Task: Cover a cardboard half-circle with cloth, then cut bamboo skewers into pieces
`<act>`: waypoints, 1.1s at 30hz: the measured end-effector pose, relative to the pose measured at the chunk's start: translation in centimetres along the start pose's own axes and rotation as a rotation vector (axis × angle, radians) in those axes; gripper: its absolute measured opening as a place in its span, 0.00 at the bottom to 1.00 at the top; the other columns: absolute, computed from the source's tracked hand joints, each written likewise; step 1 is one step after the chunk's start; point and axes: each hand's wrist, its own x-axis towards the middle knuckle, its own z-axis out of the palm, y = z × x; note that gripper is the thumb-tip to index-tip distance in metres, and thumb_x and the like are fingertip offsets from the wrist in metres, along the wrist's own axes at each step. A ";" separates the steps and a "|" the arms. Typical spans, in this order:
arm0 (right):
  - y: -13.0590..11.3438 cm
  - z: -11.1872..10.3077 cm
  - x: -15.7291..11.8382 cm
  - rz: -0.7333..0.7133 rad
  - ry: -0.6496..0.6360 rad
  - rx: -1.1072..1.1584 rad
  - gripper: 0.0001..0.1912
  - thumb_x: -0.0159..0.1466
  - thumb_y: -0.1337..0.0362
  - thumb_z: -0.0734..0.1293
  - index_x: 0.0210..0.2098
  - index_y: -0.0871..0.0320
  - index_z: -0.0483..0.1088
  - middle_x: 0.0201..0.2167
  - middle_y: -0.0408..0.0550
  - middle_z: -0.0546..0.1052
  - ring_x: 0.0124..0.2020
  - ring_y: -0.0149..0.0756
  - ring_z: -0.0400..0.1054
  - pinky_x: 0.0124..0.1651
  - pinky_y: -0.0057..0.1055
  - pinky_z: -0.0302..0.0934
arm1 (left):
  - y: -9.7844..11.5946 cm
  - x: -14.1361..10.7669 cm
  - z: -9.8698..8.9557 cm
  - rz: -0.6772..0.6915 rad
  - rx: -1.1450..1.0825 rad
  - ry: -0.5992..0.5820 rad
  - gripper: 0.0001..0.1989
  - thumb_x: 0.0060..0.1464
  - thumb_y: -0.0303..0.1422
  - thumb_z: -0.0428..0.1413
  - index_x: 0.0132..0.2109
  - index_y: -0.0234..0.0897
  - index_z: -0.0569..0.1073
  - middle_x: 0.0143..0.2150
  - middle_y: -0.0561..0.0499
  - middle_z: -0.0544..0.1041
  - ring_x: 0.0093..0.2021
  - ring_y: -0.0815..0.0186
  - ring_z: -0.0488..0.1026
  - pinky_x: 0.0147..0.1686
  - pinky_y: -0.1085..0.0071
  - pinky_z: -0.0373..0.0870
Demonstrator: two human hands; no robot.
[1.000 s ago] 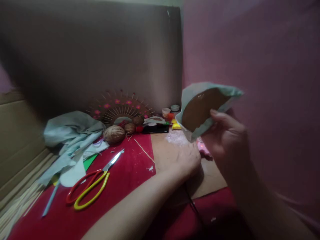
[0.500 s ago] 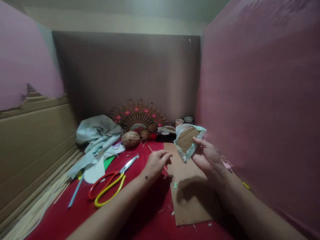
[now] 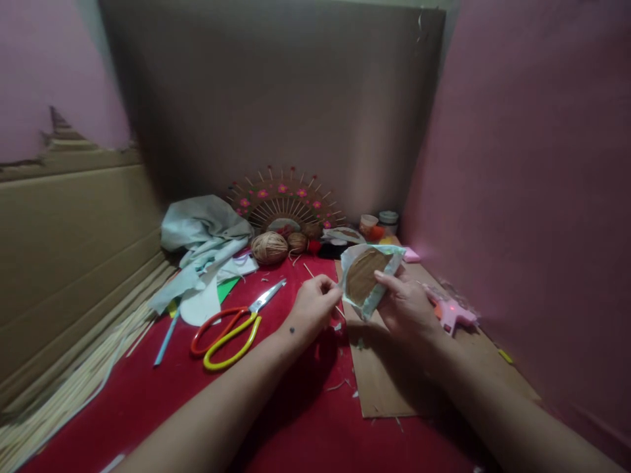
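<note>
My right hand (image 3: 407, 302) grips a rounded cardboard piece (image 3: 365, 272) with pale blue-green cloth (image 3: 365, 313) folded round its edges, thumb on the bare brown face. At the left edge of that piece, my left hand (image 3: 315, 302) is closed in a pinch, its fingertips against the cloth border. Below both hands lies a flat cardboard sheet (image 3: 384, 387) on the red table cover (image 3: 296, 407). Scissors (image 3: 231, 332) with one red and one yellow handle rest left of my left hand.
Crumpled pale cloth (image 3: 204, 226), yarn balls (image 3: 269, 247) and a decorated stick fan (image 3: 283, 197) stand at the back. A pink glue gun (image 3: 453, 313) lies by the right wall. Thin sticks (image 3: 73, 387) line the left side, beside a blue strip (image 3: 166, 338).
My left hand has come up to the left edge of the cloth-edged cardboard and pinches there. The view has tilted down, bringing the pink glue gun into sight.
</note>
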 end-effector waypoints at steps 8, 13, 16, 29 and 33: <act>0.7 0.1 -0.3 0.000 -0.023 -0.017 0.18 0.52 0.71 0.69 0.42 0.53 0.70 0.36 0.42 0.78 0.38 0.37 0.73 0.45 0.37 0.66 | -0.2 -0.2 1.0 0.125 0.037 0.008 0.06 0.49 0.29 0.52 0.26 0.36 0.65 0.15 0.60 0.66 0.13 0.74 0.63 0.16 0.79 0.57; 0.8 0.2 -0.5 0.034 -0.002 0.020 0.18 0.52 0.72 0.68 0.42 0.52 0.68 0.32 0.39 0.77 0.30 0.35 0.72 0.40 0.38 0.68 | -0.7 -0.4 1.4 0.135 0.111 -0.034 0.07 0.54 0.30 0.49 0.29 0.36 0.66 0.16 0.57 0.70 0.11 0.74 0.62 0.15 0.78 0.59; 0.8 0.1 -0.5 0.037 0.024 0.020 0.16 0.52 0.72 0.67 0.40 0.53 0.69 0.31 0.40 0.76 0.29 0.34 0.72 0.40 0.38 0.68 | -0.5 -0.7 1.3 0.149 0.146 -0.076 0.06 0.56 0.30 0.47 0.33 0.36 0.67 0.19 0.54 0.74 0.13 0.72 0.65 0.17 0.76 0.62; 0.7 -0.8 0.3 0.037 0.103 0.072 0.14 0.49 0.76 0.68 0.35 0.57 0.69 0.28 0.40 0.75 0.29 0.31 0.69 0.39 0.31 0.65 | -0.4 -0.9 0.5 0.546 0.407 -0.207 0.16 0.48 0.18 0.44 0.43 0.35 0.66 0.35 0.50 0.73 0.33 0.66 0.71 0.36 0.69 0.68; 0.6 -1.0 0.3 0.080 0.101 0.070 0.13 0.49 0.76 0.68 0.33 0.57 0.68 0.28 0.40 0.75 0.28 0.29 0.68 0.37 0.30 0.64 | 0.3 -1.4 0.1 0.473 0.196 -0.356 0.16 0.51 0.20 0.44 0.45 0.37 0.65 0.30 0.54 0.70 0.27 0.70 0.69 0.30 0.73 0.67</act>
